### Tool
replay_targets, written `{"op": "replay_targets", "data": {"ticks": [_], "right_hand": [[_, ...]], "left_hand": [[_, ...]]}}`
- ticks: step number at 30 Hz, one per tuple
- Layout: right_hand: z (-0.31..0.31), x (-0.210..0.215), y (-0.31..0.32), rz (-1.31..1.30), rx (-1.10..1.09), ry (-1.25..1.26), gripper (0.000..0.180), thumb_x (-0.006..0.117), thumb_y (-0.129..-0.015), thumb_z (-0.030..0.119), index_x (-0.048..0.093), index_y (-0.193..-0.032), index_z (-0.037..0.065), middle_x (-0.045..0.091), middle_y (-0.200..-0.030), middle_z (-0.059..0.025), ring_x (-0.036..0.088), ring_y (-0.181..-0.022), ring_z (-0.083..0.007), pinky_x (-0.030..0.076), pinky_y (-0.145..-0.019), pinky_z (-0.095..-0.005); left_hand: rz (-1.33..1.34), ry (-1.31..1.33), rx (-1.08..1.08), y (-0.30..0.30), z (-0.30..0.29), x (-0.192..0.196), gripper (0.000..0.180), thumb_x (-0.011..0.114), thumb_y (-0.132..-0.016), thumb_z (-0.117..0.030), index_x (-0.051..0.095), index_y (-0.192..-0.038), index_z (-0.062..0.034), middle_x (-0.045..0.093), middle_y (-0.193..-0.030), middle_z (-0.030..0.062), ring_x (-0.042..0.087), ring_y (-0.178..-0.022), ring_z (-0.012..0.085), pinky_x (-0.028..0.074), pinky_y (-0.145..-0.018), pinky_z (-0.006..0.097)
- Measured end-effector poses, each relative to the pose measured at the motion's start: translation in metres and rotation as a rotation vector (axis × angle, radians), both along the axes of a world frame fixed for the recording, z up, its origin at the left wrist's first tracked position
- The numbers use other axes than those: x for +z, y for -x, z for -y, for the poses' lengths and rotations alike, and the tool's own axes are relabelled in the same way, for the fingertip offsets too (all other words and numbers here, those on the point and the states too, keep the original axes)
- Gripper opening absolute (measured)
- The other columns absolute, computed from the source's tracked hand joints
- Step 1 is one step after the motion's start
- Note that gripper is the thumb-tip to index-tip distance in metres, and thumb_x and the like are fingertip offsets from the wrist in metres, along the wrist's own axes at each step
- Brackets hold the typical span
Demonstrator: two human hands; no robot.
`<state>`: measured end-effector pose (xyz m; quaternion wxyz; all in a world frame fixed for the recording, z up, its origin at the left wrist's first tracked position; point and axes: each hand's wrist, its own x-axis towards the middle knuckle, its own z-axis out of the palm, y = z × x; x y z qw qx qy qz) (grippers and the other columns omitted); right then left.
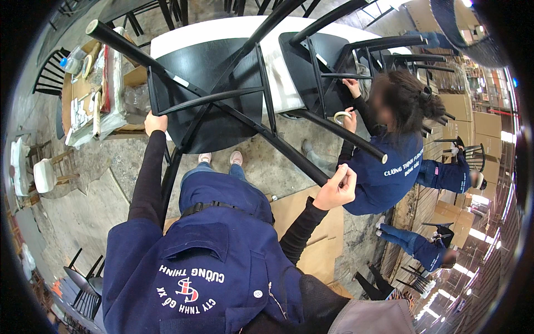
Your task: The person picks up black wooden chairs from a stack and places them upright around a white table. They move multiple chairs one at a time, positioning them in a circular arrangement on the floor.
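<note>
A black wooden chair (219, 64) lies upside down in front of me, its seat underside up and its crossed legs and stretchers rising toward me. My left hand (156, 122) is closed on a black part of the chair at its left side. At the end of the chair leg that slants down to the right, my right hand (336, 190) has its fingers curled and pinched together. That hand covers the leg's tip, and whatever is between its fingers is hidden. A small pale label (180, 81) is on another leg.
The chair rests on a white-covered table (233, 28). To my right a co-worker (384, 161) holds a tape roll (341, 117) beside another upturned chair (322, 58). A cluttered bench (83, 106) stands left. Flattened cardboard (317, 250) lies on the floor; cartons (484, 128) are stacked far right.
</note>
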<state>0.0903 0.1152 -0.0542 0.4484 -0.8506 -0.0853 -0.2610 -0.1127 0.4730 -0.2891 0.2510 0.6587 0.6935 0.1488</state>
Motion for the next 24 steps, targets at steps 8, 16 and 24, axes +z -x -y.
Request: {"op": "replay_targets", "data": {"ticks": [8, 16, 24], "right_hand": [[0.0006, -0.0003, -0.0005, 0.044, 0.029, -0.001, 0.014, 0.055, -0.079, 0.006, 0.054, -0.068, -0.001, 0.045, -0.048, 0.0008, 0.035, -0.041, -0.0038, 0.026, -0.040, -0.0209], [0.0016, 0.0009, 0.0013, 0.016, 0.013, 0.003, 0.013, 0.055, -0.080, 0.005, 0.054, -0.069, -0.003, 0.050, -0.052, -0.0004, 0.038, -0.043, -0.0036, 0.027, -0.041, -0.0190], [0.0038, -0.0012, 0.0007, 0.002, 0.021, -0.011, 0.014, 0.054, -0.080, 0.005, 0.054, -0.069, -0.003, 0.050, -0.053, -0.0009, 0.039, -0.044, -0.0037, 0.028, -0.041, -0.0191]], "left_hand": [[-0.006, 0.003, 0.002, 0.0006, -0.0001, 0.0005, 0.030, 0.054, -0.063, -0.016, 0.062, -0.091, -0.0090, 0.061, -0.085, 0.0189, 0.058, -0.085, 0.0342, 0.045, -0.075, 0.039], [0.012, 0.009, 0.015, -0.0001, 0.0017, 0.0048, 0.030, 0.054, -0.063, -0.017, 0.062, -0.092, -0.0096, 0.061, -0.086, 0.0187, 0.058, -0.086, 0.0340, 0.045, -0.075, 0.039], [-0.005, 0.029, 0.008, -0.0009, 0.0017, 0.0067, 0.030, 0.055, -0.064, -0.017, 0.063, -0.092, -0.0103, 0.061, -0.087, 0.0184, 0.058, -0.086, 0.0335, 0.045, -0.075, 0.039]]}}
